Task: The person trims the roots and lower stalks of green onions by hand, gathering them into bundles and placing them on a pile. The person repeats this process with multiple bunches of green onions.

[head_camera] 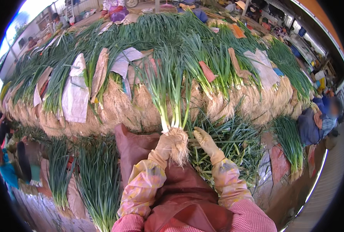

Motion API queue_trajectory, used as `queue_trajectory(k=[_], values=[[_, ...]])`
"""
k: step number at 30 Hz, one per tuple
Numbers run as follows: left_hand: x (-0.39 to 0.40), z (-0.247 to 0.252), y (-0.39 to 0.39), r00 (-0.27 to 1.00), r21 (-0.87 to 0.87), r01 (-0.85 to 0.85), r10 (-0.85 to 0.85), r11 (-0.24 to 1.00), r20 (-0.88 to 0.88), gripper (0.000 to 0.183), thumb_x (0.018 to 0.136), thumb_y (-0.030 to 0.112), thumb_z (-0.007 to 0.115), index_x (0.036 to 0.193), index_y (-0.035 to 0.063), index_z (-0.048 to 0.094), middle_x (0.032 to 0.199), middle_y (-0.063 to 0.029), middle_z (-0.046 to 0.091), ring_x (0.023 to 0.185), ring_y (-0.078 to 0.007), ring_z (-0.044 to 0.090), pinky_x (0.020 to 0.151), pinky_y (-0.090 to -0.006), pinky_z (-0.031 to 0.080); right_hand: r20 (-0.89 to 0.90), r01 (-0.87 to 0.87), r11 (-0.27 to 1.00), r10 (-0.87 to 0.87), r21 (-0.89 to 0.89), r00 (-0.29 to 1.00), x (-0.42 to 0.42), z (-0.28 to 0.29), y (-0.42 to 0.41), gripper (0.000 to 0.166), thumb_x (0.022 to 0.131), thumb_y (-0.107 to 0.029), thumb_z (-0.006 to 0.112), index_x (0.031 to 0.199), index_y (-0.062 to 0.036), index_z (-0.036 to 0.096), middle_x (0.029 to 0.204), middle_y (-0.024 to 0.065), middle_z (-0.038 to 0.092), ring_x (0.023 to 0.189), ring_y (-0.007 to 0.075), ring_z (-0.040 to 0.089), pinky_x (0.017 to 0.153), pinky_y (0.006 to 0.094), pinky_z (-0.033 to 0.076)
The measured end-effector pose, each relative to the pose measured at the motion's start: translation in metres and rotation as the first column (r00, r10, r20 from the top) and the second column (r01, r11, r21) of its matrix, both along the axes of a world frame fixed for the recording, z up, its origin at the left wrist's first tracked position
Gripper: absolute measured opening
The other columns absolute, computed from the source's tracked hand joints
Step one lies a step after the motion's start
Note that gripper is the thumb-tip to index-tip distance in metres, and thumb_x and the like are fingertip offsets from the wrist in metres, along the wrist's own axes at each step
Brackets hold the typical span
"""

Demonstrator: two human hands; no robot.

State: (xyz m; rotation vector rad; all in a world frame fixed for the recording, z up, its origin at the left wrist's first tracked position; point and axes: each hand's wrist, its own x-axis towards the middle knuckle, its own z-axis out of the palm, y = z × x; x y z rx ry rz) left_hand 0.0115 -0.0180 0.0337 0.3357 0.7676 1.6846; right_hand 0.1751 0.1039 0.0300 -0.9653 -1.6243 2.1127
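Observation:
My left hand (pixel 166 144), in a pale glove, grips the root end of a few green onion stalks (pixel 176 113). Their white stems and green leaves point away from me, and the tangled roots (pixel 180 146) hang over the glove. Just right of the roots is my right hand (pixel 204 141), also gloved, its fingers partly extended and apart from the stalks. Under both arms a dark red apron (pixel 186 185) covers my lap. Loose green leaves (pixel 232 145) lie beside and beyond my right hand.
A long heap of green onions (pixel 116 98), roots towards me, spans the view ahead, with cloth and sack pieces (pixel 76 95) among it. Onion bundles lie at lower left (pixel 98 179) and right (pixel 289 145). A person (pixel 319 121) sits at the far right; other people are at the left edge.

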Motion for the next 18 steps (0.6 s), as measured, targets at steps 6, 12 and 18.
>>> queue_trajectory(k=[6,12,18], values=[[0.038,0.048,-0.035,0.466,-0.184,-0.177,-0.083,0.967,-0.881,0.012,0.088,0.008,0.058,0.098,0.0005,0.058,0.086,-0.0063,0.064,0.076,-0.0162,0.061,0.064,-0.0309,0.050,-0.616,-0.412,0.781,0.044,-0.470,0.786,-0.068,0.000,-0.021,0.097,0.075,-0.076,0.046,0.135,-0.0003,0.039,0.131,0.0235,0.049,0.120,0.0368,0.050,0.102,0.0453,0.042],[0.050,0.141,-0.148,0.640,-0.205,0.111,-0.227,0.973,-0.734,0.025,0.085,0.011,0.064,0.108,0.0029,0.059,0.097,-0.0021,0.064,0.086,-0.0099,0.057,0.078,-0.0283,0.048,-0.749,-0.331,0.820,-0.168,-0.467,0.641,-0.137,0.062,-0.039,0.084,0.078,-0.071,0.048,0.125,-0.0018,0.051,0.128,0.0192,0.053,0.118,0.0322,0.051,0.103,0.0441,0.041],[0.009,0.180,-0.306,0.946,-0.306,-0.116,0.011,0.945,-0.323,0.029,0.089,0.021,0.061,0.113,0.0051,0.060,0.100,-0.0032,0.063,0.089,-0.0124,0.058,0.080,-0.0271,0.048,-0.781,-0.214,0.896,-0.198,-0.390,0.593,-0.201,0.106,-0.056,0.075,0.086,-0.062,0.048,0.127,0.0003,0.050,0.127,0.0137,0.055,0.118,0.0297,0.050,0.106,0.0411,0.038]])
